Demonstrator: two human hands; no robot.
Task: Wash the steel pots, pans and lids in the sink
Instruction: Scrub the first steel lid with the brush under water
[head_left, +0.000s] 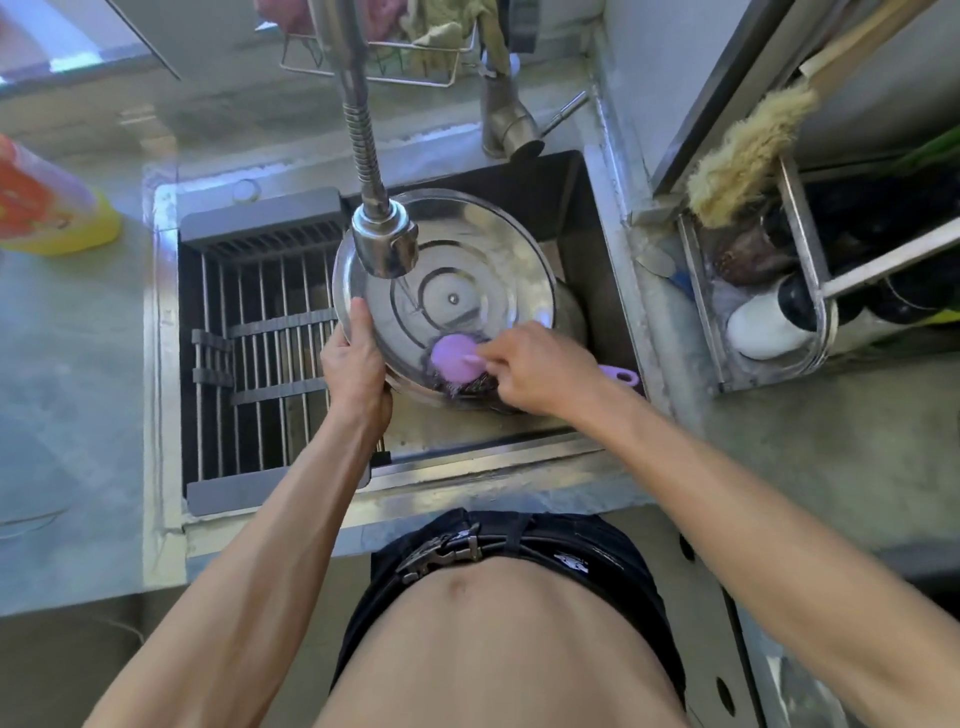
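1. While the tap ran, I logged the left edge first: a yellow-and-orange bottle (49, 208) stood on the counter (72, 389), well apart from the sink (166, 322). No risk there.
2. A slatted drying rack (260, 358) spanned the left half of the basin. I judged that a dropped piece could strike its bars.
3. My left hand (356, 364) gripped the rim of the steel lid (483, 249), thumb over the edge and fingers curled beneath, holding it tilted under the faucet head (385, 244). Wet steel held at one point only could have slipped, I thought, and fallen on what appeared to be another steel vessel (569, 312) below.
4. The faucet head hung just above the lid's far-left rim. Lifting the lid carelessly could have knocked it, and water hitting the tilted face could have sprayed out onto the counter.
5. My right hand (535, 366) pinched a purple scrubber (457, 358) with a dark wire pad, pressed on the lid's near edge. Hard pressure there could have levered the lid out of the left grip.
6. At right, a caddy (769, 322) held a bristle brush (748, 150) and bottles, near but not touching the basin; a wide elbow swing might have upset them.
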